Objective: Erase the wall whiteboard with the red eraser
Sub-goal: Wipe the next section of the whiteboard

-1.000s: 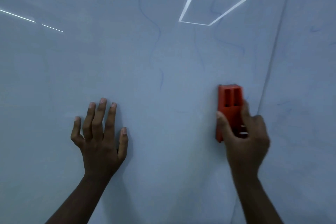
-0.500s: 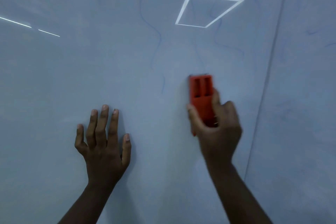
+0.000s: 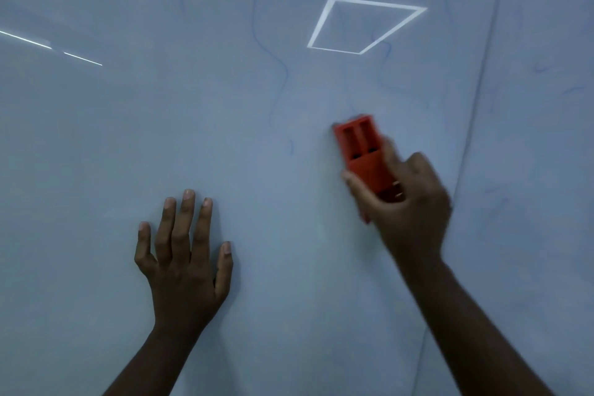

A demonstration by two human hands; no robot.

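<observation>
My right hand (image 3: 408, 202) grips red eraser (image 3: 363, 154), long axis upright; faint blue marks (image 3: 279, 74) up-left; left hand (image 3: 184, 260) flat on whiteboard (image 3: 96, 154).

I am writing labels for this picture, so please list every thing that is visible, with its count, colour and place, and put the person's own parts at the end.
whiteboard: one, pale blue-white, on the wall, fills the view; a vertical seam runs down its right part.
marker traces: several, faint blue, thin lines on the upper middle and right of the board.
light reflections: one square outline, one oval, two thin lines, white, on the upper board.
red eraser: one, red-orange, against the board right of centre.
left hand: one, fingers spread, on the board, lower middle.
right hand: one, grips the eraser's lower part.
</observation>
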